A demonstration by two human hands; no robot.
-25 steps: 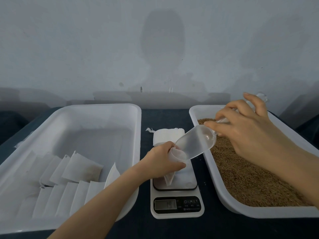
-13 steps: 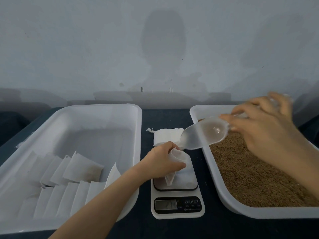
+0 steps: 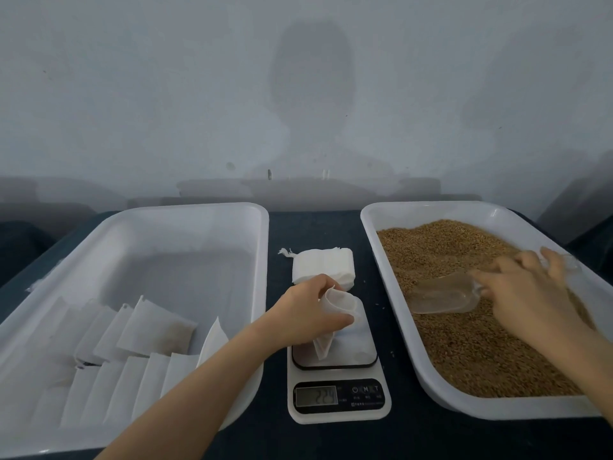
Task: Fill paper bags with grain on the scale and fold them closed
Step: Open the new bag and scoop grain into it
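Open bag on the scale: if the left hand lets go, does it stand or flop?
Probably flops: the bag looks thin and creased, its mouth held open only by the left hand. Likely very light, so a nudge could slide it off the scale. How much grain is inside is hidden.

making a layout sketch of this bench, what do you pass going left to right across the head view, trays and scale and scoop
White plastic tray holding folded white paper bags → white digital kitchen scale with the open paper bag held on it by the left hand → clear plastic scoop in the brown grain → right hand.
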